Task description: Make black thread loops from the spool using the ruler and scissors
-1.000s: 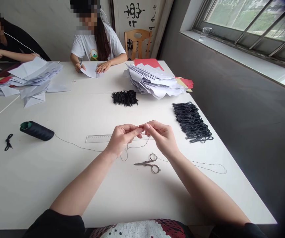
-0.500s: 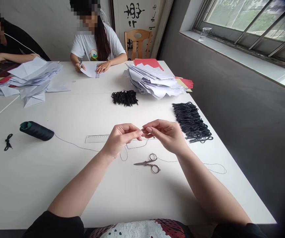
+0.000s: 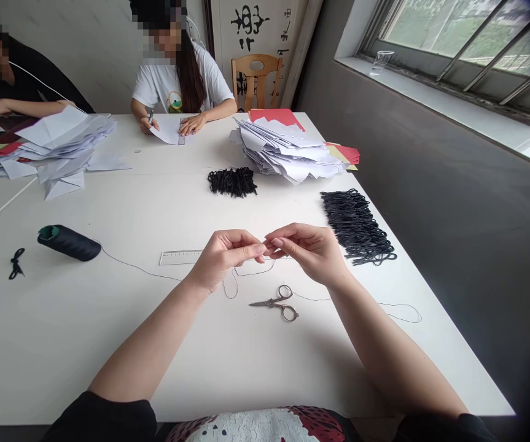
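Fingertips meeting, my left hand and my right hand pinch a fine dark thread over the table's middle. The thread hangs in a loop below them. Another stretch runs left to a black spool lying on its side, and a loose length trails right past my right wrist. Under my left hand lies a clear ruler, partly hidden. Small metal scissors rest just below the hands, points to the left. Right of my right hand is a row of black cord loops.
A smaller bundle of black loops lies beyond my hands, before a stack of white paper. One knotted black cord is at far left. More paper sits at back left. Two people sit across the table.
Almost nothing differs. My hands keep the same fingertip pinch, and the thread, scissors and spool lie as before.
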`<action>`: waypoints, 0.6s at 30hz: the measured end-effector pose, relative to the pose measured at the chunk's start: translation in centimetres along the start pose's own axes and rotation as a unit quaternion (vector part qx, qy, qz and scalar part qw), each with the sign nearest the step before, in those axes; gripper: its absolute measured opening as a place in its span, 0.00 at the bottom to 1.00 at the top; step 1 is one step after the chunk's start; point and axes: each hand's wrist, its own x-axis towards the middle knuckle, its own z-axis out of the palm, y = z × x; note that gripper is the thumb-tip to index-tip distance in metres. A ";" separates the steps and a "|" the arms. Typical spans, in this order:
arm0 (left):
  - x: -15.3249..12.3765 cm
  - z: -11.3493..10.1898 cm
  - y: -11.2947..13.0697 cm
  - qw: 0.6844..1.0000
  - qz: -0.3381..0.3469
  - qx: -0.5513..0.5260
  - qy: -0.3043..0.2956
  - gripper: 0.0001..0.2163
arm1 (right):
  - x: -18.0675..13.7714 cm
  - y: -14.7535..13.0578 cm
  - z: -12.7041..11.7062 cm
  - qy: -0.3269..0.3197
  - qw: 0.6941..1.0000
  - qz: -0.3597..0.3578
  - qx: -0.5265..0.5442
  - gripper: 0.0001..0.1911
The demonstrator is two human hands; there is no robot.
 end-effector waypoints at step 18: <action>0.1 0.0 -0.1 1.000 -0.016 0.006 0.009 0.08 | 0.1 -0.4 0.0 -0.015 1.000 0.001 -0.017 0.13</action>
